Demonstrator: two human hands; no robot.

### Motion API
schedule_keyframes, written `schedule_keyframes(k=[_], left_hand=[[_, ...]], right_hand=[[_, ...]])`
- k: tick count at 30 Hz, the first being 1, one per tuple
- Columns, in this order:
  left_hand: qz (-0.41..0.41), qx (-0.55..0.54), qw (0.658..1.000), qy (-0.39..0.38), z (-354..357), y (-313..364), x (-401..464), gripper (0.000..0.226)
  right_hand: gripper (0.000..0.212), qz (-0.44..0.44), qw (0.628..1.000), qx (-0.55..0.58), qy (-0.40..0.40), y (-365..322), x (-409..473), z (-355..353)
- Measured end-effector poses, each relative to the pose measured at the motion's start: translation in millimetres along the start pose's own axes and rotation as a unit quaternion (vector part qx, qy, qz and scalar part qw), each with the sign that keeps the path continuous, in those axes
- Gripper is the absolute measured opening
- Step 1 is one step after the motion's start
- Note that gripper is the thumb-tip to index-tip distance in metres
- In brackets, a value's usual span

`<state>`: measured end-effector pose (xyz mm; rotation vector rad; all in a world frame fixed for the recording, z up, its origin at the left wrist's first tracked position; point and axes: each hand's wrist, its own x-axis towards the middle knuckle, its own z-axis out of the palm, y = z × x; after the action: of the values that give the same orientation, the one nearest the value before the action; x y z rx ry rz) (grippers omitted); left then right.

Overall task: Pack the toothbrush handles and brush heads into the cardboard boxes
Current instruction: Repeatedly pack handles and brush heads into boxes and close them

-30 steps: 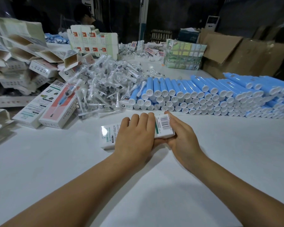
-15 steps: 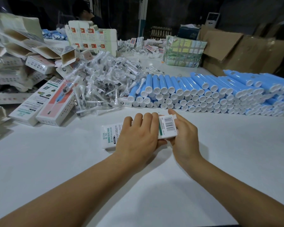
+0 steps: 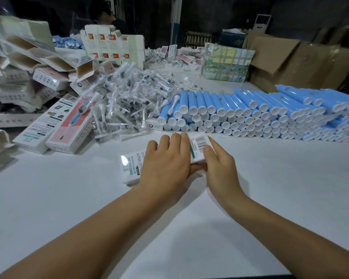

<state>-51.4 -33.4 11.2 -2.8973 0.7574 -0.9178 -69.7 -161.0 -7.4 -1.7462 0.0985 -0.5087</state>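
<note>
Your left hand [image 3: 165,166] lies over the middle of the long white printed cardboard box [image 3: 131,168], its fingers [image 3: 174,142] side by side and bent over the box's far edge, gripping it. Your right hand [image 3: 220,168] clasps the barcode end of that box, thumb along the near side and one finger running up the end past the barcode. The box lies flat on the white counter [image 3: 270,178]. Just behind the box, a stacked row of blue cylindrical toothbrush handles with white end caps [image 3: 250,115] stretches away to its right. Behind the box to the left sits a heap of white brush heads in clear plastic sleeves [image 3: 129,101]. Farther left of the box lie two closed pink-and-white printed boxes [image 3: 54,127], and beyond them a jumble of open cartons [image 3: 28,63].
</note>
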Motion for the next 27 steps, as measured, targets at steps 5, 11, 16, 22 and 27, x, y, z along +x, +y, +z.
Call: schedule_keyframes(k=[5, 11, 16, 22, 27], left_hand=[[0.017, 0.013, 1.0, -0.006, -2, 2, 0, 0.071], [0.002, 0.008, 1.0, -0.026, -6, 2, 0, 0.068], [-0.045, -0.099, 0.993, -0.038, -10, -1, 19, 0.091], [-0.134, -0.636, 0.748, 0.136, -17, -3, 24, 0.044], [-0.414, -0.845, 0.34, 0.006, -11, -9, 27, 0.062]], right_hand=[[0.04, -0.051, 0.994, -0.092, 0.005, 0, -5, 3], [0.049, -0.059, 0.996, -0.058, -0.044, -2, -8, 3], [0.039, -0.061, 0.996, 0.059, -0.033, -18, 1, 1], [0.039, -0.109, 0.993, -0.014, -0.032, -18, -1, -2], [0.069, -0.139, 0.961, -0.218, -0.1, -9, -4, 9]])
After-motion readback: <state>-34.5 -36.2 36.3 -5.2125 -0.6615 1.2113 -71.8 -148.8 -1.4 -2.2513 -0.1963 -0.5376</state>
